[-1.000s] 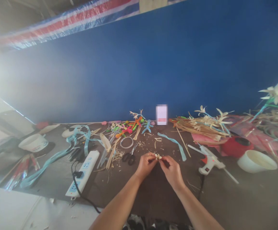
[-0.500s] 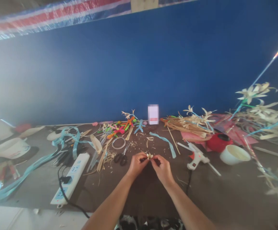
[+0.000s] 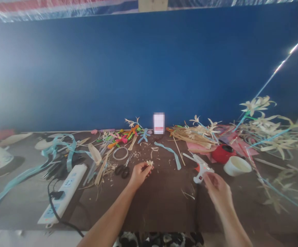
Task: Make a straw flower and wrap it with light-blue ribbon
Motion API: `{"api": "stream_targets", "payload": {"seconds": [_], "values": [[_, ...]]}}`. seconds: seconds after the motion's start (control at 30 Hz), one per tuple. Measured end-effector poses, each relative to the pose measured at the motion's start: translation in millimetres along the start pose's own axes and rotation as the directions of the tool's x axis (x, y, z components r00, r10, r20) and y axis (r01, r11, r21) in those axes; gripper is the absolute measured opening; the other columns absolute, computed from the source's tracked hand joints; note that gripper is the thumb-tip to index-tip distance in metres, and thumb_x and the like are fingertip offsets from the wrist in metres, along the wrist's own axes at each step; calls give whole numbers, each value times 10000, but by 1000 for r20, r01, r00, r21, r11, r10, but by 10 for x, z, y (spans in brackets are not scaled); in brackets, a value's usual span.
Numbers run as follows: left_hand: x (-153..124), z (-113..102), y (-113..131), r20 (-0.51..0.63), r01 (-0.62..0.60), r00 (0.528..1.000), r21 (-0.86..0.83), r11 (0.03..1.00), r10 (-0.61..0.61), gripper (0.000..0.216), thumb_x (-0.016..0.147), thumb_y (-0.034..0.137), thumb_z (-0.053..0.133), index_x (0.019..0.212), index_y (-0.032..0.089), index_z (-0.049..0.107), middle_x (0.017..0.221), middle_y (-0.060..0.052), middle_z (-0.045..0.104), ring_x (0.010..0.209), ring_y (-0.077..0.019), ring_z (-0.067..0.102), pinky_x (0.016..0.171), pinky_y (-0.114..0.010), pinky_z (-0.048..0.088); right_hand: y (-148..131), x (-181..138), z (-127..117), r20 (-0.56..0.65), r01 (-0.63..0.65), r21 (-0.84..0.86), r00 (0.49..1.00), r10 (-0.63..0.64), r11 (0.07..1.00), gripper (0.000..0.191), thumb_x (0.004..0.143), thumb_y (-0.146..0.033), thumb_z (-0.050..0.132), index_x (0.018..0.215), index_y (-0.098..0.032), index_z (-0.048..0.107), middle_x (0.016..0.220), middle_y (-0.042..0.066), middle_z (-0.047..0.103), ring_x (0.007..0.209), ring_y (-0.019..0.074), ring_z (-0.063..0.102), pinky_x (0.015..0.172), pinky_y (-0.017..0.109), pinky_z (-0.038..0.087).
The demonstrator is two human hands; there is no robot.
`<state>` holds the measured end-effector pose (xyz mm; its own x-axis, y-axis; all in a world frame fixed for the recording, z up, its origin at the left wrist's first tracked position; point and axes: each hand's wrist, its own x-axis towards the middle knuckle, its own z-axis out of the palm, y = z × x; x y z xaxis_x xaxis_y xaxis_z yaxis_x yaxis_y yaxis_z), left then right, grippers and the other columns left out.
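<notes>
My left hand (image 3: 139, 174) pinches a small pale straw flower (image 3: 150, 163) above the brown table (image 3: 161, 202). My right hand (image 3: 217, 188) has come away from the flower and lies just below the handle of the white and orange glue gun (image 3: 199, 167), fingers loosely curled, touching or almost touching it; I cannot tell whether it grips the gun. Black-handled scissors (image 3: 123, 169) lie just left of my left hand.
A white power strip (image 3: 63, 192) with a black cable lies at the left among light blue ribbons (image 3: 61, 151). A red pot (image 3: 223, 153) and white bowl (image 3: 237, 166) stand at the right, by straw strips (image 3: 190, 135) and straw flowers on stems (image 3: 264, 127). Coloured pieces (image 3: 123, 137) lie at the back.
My right hand let go of the small flower and moved right to the glue gun. My left hand keeps the flower. The view turned to the right.
</notes>
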<state>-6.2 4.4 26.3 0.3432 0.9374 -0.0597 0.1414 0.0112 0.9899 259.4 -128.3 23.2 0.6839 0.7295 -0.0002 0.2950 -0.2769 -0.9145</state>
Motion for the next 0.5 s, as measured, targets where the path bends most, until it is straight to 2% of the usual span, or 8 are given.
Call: {"api": "stream_targets", "payload": {"seconds": [0.03,0.1,0.17,0.23,0.33,0.5], "values": [[-1,4,24,3,6,1000,-14,1000,-6,274,697,381,555,757,125,631,560,-1,569,502,-87,496,475,-176,394,51,50,-77,-25,-20,-105,1000,17,994,436,647,-551,516,815,-152,568,774,103,654,656,213,611,524,256,448],[-4,9,59,7,21,1000,-30,999,-21,268,689,381,563,745,126,627,557,0,570,492,-85,488,471,-177,391,89,125,-135,-2,-61,-332,998,64,941,458,629,-593,488,767,-167,582,766,111,661,705,245,614,575,288,444],[-7,11,70,15,32,999,-29,999,-32,263,690,380,563,737,128,624,554,2,564,476,-79,472,460,-173,380,68,159,-91,38,-73,-521,993,109,850,483,631,-628,442,748,-182,589,777,114,660,751,273,608,613,323,431],[-7,7,55,20,33,999,-23,999,-32,262,696,377,558,739,127,622,547,5,552,473,-76,465,455,-170,371,30,162,-6,47,-67,-640,991,126,766,515,650,-654,378,753,-196,590,800,117,652,778,296,599,630,358,419],[0,-3,12,28,26,999,-21,999,-26,274,708,382,542,763,125,621,546,7,540,481,-77,465,456,-169,364,-4,156,79,37,-68,-717,990,135,694,529,679,-656,318,770,-210,587,807,120,641,770,306,596,622,379,410],[24,-18,-21,50,13,999,14,1000,-14,283,711,385,537,777,124,625,562,4,542,493,-80,466,472,-173,367,-15,148,69,25,-84,-718,989,146,691,431,708,-567,362,821,-210,576,808,108,639,793,294,596,641,363,412]]}}
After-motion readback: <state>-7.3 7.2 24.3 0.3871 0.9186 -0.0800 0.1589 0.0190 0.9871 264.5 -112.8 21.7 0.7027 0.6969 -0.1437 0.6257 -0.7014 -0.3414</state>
